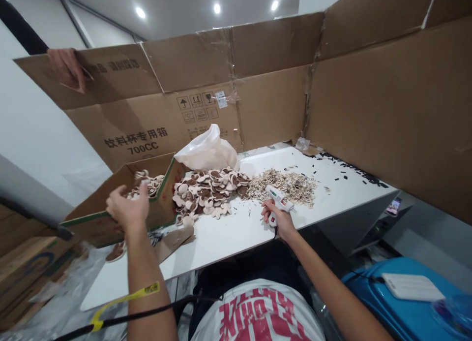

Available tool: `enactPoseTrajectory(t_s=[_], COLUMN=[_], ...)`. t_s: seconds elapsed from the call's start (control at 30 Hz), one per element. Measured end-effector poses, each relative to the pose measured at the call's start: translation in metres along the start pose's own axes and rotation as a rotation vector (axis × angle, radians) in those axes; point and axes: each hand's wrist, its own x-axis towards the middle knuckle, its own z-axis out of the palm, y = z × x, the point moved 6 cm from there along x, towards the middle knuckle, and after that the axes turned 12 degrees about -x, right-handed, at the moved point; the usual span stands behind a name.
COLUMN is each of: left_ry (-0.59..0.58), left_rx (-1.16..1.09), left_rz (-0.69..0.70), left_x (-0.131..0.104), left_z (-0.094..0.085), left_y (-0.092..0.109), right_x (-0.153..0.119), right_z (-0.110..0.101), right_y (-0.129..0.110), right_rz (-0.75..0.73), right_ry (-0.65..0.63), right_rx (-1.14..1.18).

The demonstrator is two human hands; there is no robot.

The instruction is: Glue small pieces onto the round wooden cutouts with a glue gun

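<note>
My left hand is raised at the near side of an open cardboard box, thumb and fingers apart, with nothing visible held in it. Just above its thumb is a small brown-and-cream piece; whether it is in the air or on the pile inside the box I cannot tell. My right hand grips a white hot glue gun over the table, its nozzle pointing right. Behind the gun lies a heap of thin beige strips. A pile of brown and cream petal-shaped felt pieces lies between box and gun.
A white plastic bag stands behind the felt pile. Cardboard walls enclose the table's back and right. Small black bits are scattered at right. Another person's hand rests over the cardboard's top left. A blue case stands lower right.
</note>
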Motion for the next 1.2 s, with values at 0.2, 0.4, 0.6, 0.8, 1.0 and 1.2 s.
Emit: enactPoseTrajectory(t_s=[0.2, 0.4, 0.6, 0.8, 1.0, 1.2], left_ry=[-0.107, -0.754, -0.966, -0.936, -0.879, -0.641], left_rx=[-0.283, -0.875, -0.564, -0.223, -0.242, -0.443], left_rz=[0.055, -0.524, 0.022, 0.375, 0.298, -0.060], left_x=[-0.079, -0.200, -0.238, -0.251, -0.245, -0.221], left_z=[0.059, 0.173, 0.215, 0.222, 0.216, 0.191], left_y=[0.011, 0.031, 0.052, 0.046, 0.038, 0.035], right_x=[0.000, -0.001, 0.002, 0.005, 0.004, 0.001], right_z=[-0.003, -0.011, -0.013, -0.014, -0.010, -0.003], right_y=[-0.007, -0.006, 0.000, 0.001, 0.000, -0.001], right_rz=[-0.002, -0.028, 0.012, -0.002, -0.013, 0.011], right_ry=[0.074, 0.213, 0.280, 0.254, 0.205, 0.160], right_rx=[0.052, -0.038, 0.007, -0.007, -0.018, -0.017])
